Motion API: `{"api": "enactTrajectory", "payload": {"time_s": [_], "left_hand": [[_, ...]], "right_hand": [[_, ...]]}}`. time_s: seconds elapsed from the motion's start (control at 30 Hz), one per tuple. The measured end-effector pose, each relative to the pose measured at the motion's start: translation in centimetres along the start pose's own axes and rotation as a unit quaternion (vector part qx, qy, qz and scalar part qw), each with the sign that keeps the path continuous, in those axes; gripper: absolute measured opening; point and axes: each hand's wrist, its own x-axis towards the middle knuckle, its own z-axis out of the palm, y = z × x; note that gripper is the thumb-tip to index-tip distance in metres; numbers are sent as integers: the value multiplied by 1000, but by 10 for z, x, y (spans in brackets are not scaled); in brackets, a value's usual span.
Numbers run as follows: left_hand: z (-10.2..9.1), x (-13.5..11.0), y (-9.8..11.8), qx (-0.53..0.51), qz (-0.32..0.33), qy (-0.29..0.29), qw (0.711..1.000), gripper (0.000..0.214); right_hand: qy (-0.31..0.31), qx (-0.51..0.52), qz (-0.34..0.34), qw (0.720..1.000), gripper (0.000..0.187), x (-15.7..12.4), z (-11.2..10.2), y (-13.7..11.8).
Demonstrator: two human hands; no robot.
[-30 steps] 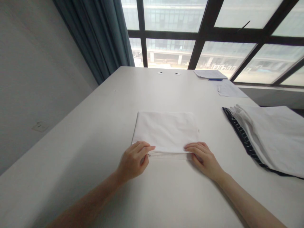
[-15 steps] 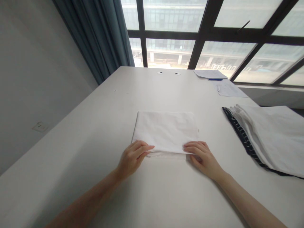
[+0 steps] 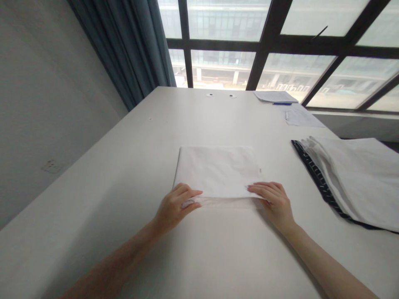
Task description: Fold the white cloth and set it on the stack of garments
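A white cloth (image 3: 218, 170), folded into a flat rectangle, lies on the white table in front of me. Its near edge shows more than one layer, the top one raised slightly above the lower. My left hand (image 3: 179, 205) holds the near left corner, with the thumb below and the fingers on top. At the near right corner, my right hand (image 3: 274, 203) has its fingers on the upper layer, and its thumb is tucked out of sight under the edge.
On the right, a pile of white cloth (image 3: 358, 178) rests on a black piece with white marks (image 3: 321, 182). Papers (image 3: 274, 96) and a blue pen (image 3: 282, 104) lie at the far right of the table (image 3: 124, 166). A window and a blue curtain (image 3: 131, 45) stand behind it.
My right hand has slid right along the near edge to the corner. My left thumb has moved away from the fingers, while that hand stays at its corner.
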Motion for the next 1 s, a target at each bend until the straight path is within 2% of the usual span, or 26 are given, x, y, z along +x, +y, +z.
{"api": "enactTrajectory", "payload": {"time_s": [0.2, 0.33, 0.4, 0.5, 0.63, 0.87, 1.0], "left_hand": [[4, 2, 3, 67, 25, -28, 997, 22], [5, 2, 5, 113, 37, -23, 993, 23], [4, 2, 6, 146, 36, -14, 989, 22], [2, 3, 7, 185, 25, 3, 982, 22], [1, 3, 7, 167, 20, 12, 986, 18], [3, 4, 6, 152, 11, -13, 988, 17], [4, 2, 6, 162, 8, -23, 987, 20]], "right_hand": [[2, -17, 46, 999, 32, 0, 3, 7], [58, -16, 138, 989, 36, 1, 3, 14], [83, 16, 190, 978, 35, 1, 4, 15], [103, 118, 246, 957, 31, 1, 5, 15], [109, 198, 280, 933, 28, 3, 5, 12], [81, 128, 299, 942, 25, 2, 5, 15], [82, 179, 331, 923, 33, 2, 4, 15]]}}
